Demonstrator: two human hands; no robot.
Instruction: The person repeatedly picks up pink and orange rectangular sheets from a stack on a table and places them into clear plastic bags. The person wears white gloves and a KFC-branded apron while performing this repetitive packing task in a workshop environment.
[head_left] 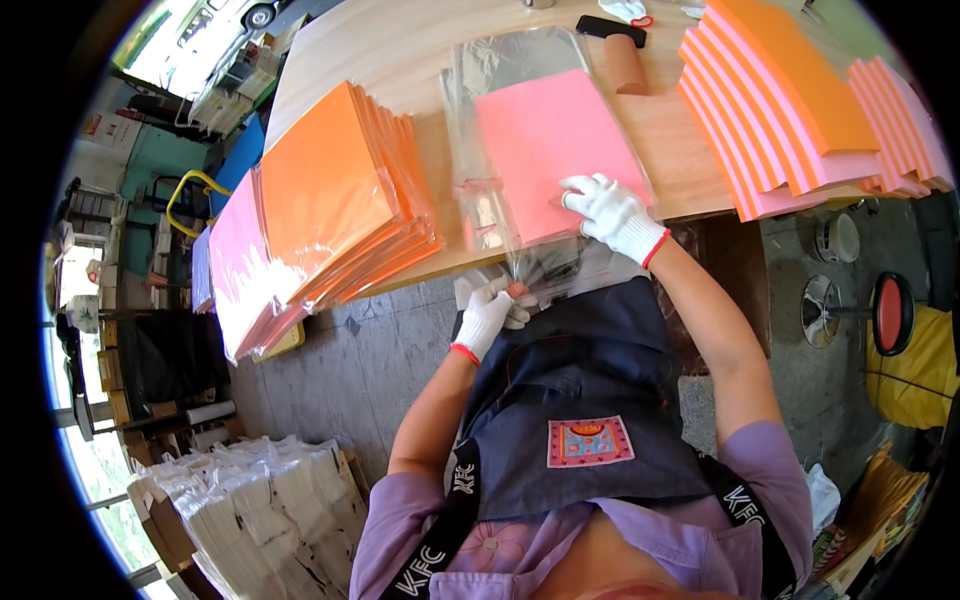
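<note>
A pink stack of paper (560, 140) lies inside a clear plastic sleeve (515, 55) at the table's near edge. My left hand (490, 312), in a white glove with a red cuff, pinches the gathered plastic of the sleeve's near end, just off the table edge. Bare fingertips show through that glove. My right hand (612, 215), gloved the same way, rests on the near right corner of the pink paper, its fingers stretched out and slightly curled. More clear sleeves lie beneath and to the left of the pink paper.
Wrapped orange packs (335, 190) and wrapped pink packs (240, 260) are piled at the left of the table (350, 45). Alternating orange and pink stacks (790, 90) stand at the right. A brown cylinder (626, 65) and a black phone-like object (611, 30) lie at the back.
</note>
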